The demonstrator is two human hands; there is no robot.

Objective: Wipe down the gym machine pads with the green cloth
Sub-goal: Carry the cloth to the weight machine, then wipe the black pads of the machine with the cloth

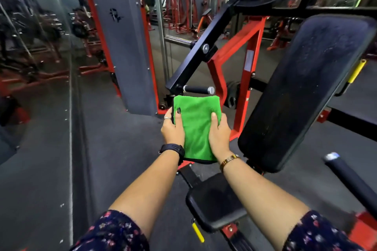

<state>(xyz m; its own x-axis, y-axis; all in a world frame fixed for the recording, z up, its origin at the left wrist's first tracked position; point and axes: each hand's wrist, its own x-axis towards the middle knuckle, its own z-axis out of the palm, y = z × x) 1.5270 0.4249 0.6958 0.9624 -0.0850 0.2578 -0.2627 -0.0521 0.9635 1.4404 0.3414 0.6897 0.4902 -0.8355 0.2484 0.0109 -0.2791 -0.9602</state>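
Fingers [178,117] of both hands are curled round the folded green cloth [195,128]. The left hand [173,128] pinches its left edge with the thumb on top, and the right hand [219,134] grips the right edge the same way. Cloth is mid-air in front of the body, touching no pad.

Nearest: seat pad [216,201] under the right forearm, with a yellow pin [197,232] at its near corner. Next: back pad [306,87], tilted, right of the cloth, near but apart; surface looks speckled. Just beyond the cloth: short black handle [199,89]. Far: red machines, too blurred to detail.

Risks, as I judge them:
- Going one-handed to wipe could let the fold open, so the cloth drags or drops.
- The back pad is long and tilted, so the top edge is easy to miss.
- The seat pad sits low, under the arms, and is easy to skip.
- The cloth could snag on a yellow pin or lever [356,71], and knuckles could hit the handle.

Counts: 2 hands, 1 cloth, 2 pads, 2 yellow fittings, 1 handle.
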